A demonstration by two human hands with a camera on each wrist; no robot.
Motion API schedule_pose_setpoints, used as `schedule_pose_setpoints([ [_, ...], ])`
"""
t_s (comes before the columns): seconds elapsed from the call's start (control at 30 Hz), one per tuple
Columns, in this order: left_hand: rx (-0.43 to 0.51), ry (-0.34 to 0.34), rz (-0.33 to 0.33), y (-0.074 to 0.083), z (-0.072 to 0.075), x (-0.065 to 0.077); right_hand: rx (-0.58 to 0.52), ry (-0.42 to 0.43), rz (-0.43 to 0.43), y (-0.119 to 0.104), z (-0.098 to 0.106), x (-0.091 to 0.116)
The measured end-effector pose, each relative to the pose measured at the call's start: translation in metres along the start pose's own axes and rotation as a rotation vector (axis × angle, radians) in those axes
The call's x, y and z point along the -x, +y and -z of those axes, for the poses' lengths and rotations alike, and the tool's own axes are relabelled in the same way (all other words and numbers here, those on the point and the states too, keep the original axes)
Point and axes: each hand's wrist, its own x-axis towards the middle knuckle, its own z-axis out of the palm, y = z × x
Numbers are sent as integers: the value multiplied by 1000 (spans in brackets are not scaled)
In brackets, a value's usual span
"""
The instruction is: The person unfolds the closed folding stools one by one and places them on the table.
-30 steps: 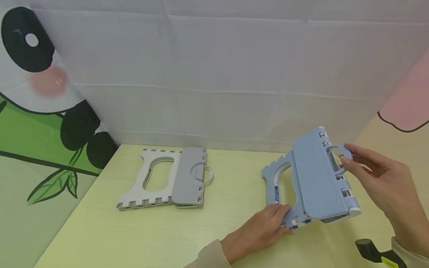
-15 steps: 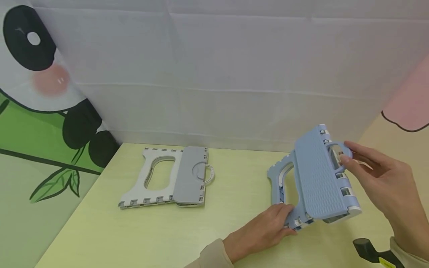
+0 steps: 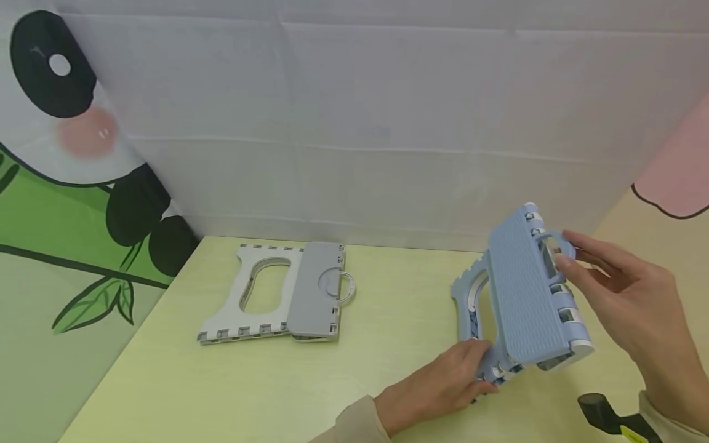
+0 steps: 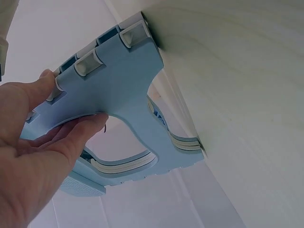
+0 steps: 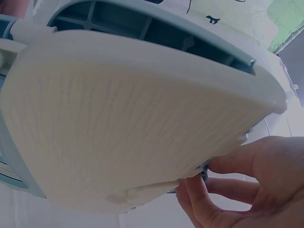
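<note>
Hands (image 3: 443,381) grip a tilted folding stool (image 3: 526,292), pale blue, ridged, white-hinged.

Blue stool (image 3: 526,295), ribbed matt plastic

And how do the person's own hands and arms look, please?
The left hand and right hand are bare. The left sleeve and right sleeve are beige. Beside the latter is a black piece with a rounded end and a yellow label.

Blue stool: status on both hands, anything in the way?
Left hand grips side of blue stool; right hand pinches its handle loop. Stool tilted. Gray-and-white stool lies apart, leftward; no obstruction visible.
</note>
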Motion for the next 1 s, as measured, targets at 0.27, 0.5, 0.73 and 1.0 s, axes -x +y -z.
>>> schedule_pose_setpoints([
  [0.27, 10, -18, 7, 1, -1, 0, 10, -24, 37, -4, -5, 1],
  [0.5, 26, -22, 3, 1, -1, -1, 24, -24, 39, -7, -10, 1],
  [0.73, 48, -30, 8, 0, -2, -1, 20, -45, 47, -11, -13, 0],
  [1.0, 84, -51, 20, -1, -1, -1, 37, -45, 85, -14, -17, 1],
])
